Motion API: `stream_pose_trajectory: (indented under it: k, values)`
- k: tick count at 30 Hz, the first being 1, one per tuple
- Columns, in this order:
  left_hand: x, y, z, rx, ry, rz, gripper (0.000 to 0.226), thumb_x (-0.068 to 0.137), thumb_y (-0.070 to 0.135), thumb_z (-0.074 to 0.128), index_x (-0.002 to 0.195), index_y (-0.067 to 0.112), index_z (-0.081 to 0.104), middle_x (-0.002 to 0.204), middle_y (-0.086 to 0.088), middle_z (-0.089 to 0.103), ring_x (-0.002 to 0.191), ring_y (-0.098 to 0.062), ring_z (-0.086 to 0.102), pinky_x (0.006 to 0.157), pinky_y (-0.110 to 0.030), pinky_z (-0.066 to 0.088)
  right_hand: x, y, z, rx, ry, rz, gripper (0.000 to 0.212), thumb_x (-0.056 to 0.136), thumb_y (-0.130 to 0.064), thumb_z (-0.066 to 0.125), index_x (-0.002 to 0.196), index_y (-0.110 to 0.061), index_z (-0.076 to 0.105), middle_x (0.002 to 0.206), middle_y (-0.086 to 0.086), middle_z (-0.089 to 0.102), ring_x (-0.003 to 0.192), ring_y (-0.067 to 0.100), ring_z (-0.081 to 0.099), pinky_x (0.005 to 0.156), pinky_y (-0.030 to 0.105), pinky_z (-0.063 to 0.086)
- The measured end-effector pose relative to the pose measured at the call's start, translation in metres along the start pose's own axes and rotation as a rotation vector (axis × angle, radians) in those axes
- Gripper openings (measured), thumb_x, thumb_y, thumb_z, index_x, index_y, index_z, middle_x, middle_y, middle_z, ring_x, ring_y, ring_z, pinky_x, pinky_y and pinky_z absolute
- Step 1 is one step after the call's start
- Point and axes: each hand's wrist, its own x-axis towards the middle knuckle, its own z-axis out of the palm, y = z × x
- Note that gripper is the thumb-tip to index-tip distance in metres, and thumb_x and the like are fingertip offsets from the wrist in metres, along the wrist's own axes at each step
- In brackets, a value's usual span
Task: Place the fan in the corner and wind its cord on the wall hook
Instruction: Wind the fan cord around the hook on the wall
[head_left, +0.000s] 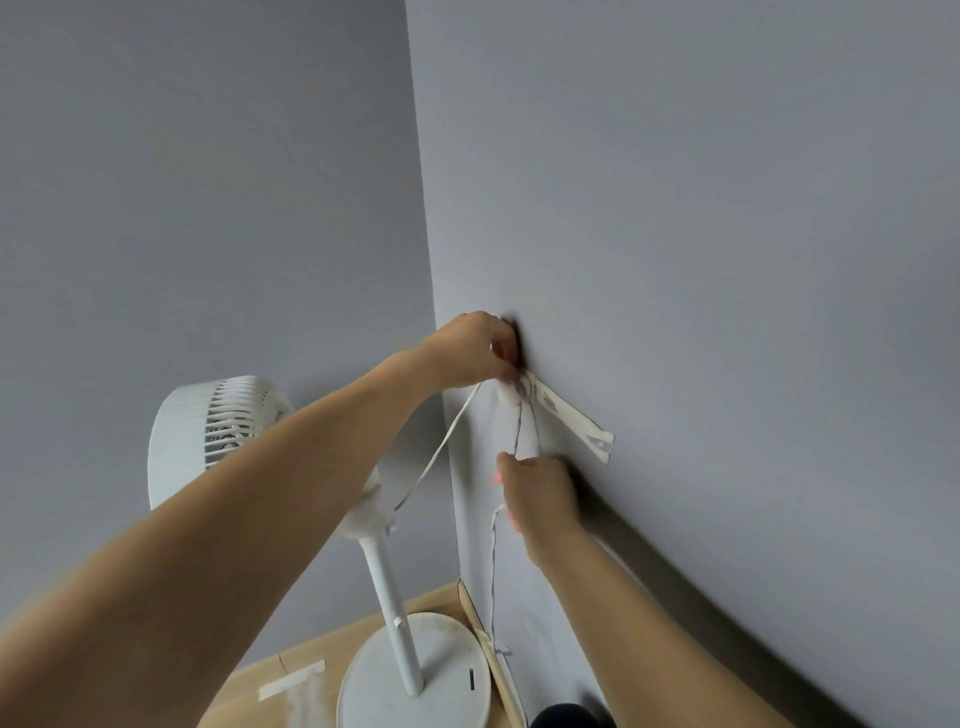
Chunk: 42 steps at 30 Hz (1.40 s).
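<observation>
A white pedestal fan (218, 431) stands on its round base (415, 670) in the corner between two grey walls. Its white cord (441, 447) runs up from the fan to a small white wall hook (511, 389) on the right wall. My left hand (467, 348) pinches the cord at the hook, against the wall. Just below, my right hand (540, 493) grips a loop of the cord hanging from the hook. A thinner length of cord (492, 571) drops from my right hand to the floor.
White tape strips (571, 421) stick out from the wall beside the hook. The floor is light wood (291, 670), with a taped patch (293, 686) at the lower left. A dark object (566, 717) shows at the bottom edge.
</observation>
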Motion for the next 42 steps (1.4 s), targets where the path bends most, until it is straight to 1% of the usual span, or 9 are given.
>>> stream_pose_trajectory:
  k: [2,7,16,21,26,30,35,38,42]
  values:
    - [0.003,0.000,0.001,-0.023,-0.022,-0.031,0.013,0.070,0.018,0.079,0.081,0.015,0.071,0.089,-0.003,0.072,0.085,-0.020,0.065,0.078,-0.032,0.052,0.003,-0.001,0.008,0.030,0.040,-0.013,0.038,0.082,-0.042,0.052,0.085,-0.008,0.068,0.092,0.013,0.072,0.084,0.029,0.067,0.079,0.037,0.057]
    - [0.007,0.004,-0.001,-0.034,-0.055,-0.068,0.014,0.068,0.013,0.078,0.079,0.012,0.070,0.086,-0.006,0.073,0.082,-0.023,0.066,0.079,-0.036,0.055,0.011,-0.003,0.017,0.084,0.210,-0.144,0.023,0.093,-0.025,0.050,0.085,-0.007,0.062,0.084,0.005,0.069,0.078,0.024,0.062,0.063,0.027,0.039]
    - [0.008,0.002,-0.002,-0.055,-0.084,-0.086,0.016,0.069,0.013,0.079,0.081,0.011,0.070,0.083,-0.005,0.074,0.088,-0.025,0.069,0.078,-0.036,0.055,0.030,-0.002,0.021,-0.065,0.286,-0.261,0.024,0.094,-0.013,0.041,0.088,-0.008,0.063,0.089,0.006,0.071,0.086,0.026,0.067,0.077,0.036,0.054]
    - [0.010,0.001,-0.001,-0.043,-0.073,-0.084,0.016,0.067,0.013,0.078,0.081,0.011,0.070,0.084,-0.005,0.073,0.087,-0.024,0.068,0.075,-0.035,0.055,0.040,-0.003,0.031,-0.226,0.305,-0.276,0.026,0.096,-0.015,0.040,0.097,-0.004,0.063,0.096,0.010,0.072,0.091,0.029,0.067,0.070,0.030,0.049]
    - [0.013,0.000,0.000,-0.050,-0.084,-0.080,0.015,0.067,0.012,0.078,0.080,0.012,0.070,0.084,-0.005,0.074,0.087,-0.024,0.068,0.076,-0.035,0.056,0.050,-0.006,0.031,-0.293,0.291,-0.318,0.027,0.092,-0.019,0.045,0.068,-0.010,0.050,0.072,0.008,0.060,0.067,0.029,0.051,0.059,0.027,0.032]
    - [0.012,-0.010,-0.007,-0.144,-0.097,-0.075,0.005,0.072,0.014,0.073,0.077,0.015,0.071,0.077,-0.001,0.072,0.077,-0.020,0.067,0.073,-0.031,0.054,0.056,-0.005,0.035,-0.310,0.294,-0.330,0.028,0.094,-0.019,0.048,0.069,-0.008,0.054,0.076,0.010,0.063,0.068,0.027,0.050,0.061,0.026,0.031]
    - [0.002,-0.055,-0.015,-0.224,0.053,-0.265,0.021,0.087,0.008,0.052,0.091,0.015,0.072,0.071,0.004,0.065,0.069,-0.014,0.063,0.062,-0.021,0.049,0.069,-0.011,0.045,-0.041,0.271,-0.232,0.026,0.089,-0.010,0.051,0.070,0.003,0.064,0.077,0.017,0.071,0.070,0.032,0.061,0.061,0.030,0.042]
    - [-0.009,-0.088,-0.003,-0.158,-0.163,-0.384,0.026,0.087,0.002,0.049,0.095,0.016,0.070,0.090,-0.008,0.073,0.085,-0.023,0.070,0.076,-0.028,0.054,0.082,-0.016,0.056,0.198,0.263,-0.111,0.021,0.078,-0.015,0.053,0.057,-0.009,0.054,0.074,0.022,0.069,0.067,0.037,0.061,0.072,0.047,0.054]
    - [-0.018,-0.111,0.009,-0.168,-0.306,-0.416,0.036,0.093,-0.004,0.043,0.120,0.005,0.065,0.119,-0.011,0.068,0.100,-0.024,0.065,0.088,-0.028,0.050,0.096,-0.031,0.062,0.421,0.210,0.049,0.008,0.088,-0.006,0.053,0.082,-0.009,0.056,0.081,0.014,0.059,0.073,0.027,0.055,0.071,0.040,0.048]
